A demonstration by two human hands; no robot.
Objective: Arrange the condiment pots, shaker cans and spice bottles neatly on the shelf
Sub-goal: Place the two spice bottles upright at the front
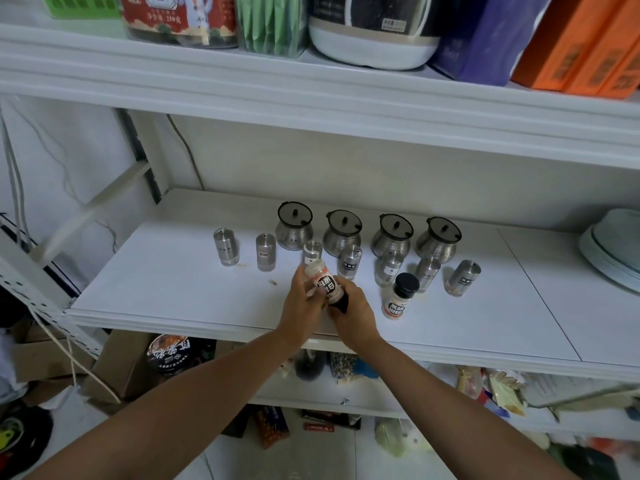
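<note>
Both hands hold one clear spice bottle (322,281) tilted above the white shelf (180,299), its black cap end down. My left hand (300,303) grips its upper part and my right hand (353,308) wraps the cap end. A second spice bottle (400,296) with a black cap stands upright just right of my hands. Behind, several steel shaker cans stand in a loose row from the leftmost (226,246) to the rightmost (462,278). Further back, several steel condiment pots with dark lids line up, from the leftmost pot (294,226) to the rightmost pot (438,239).
A stack of pale plates (613,251) sits at the shelf's right end. The shelf above carries jars, a white pot (374,36) and orange boxes (585,46). Below are food packets, cardboard boxes (117,368) and a red tin. A shelf post (34,282) stands at left.
</note>
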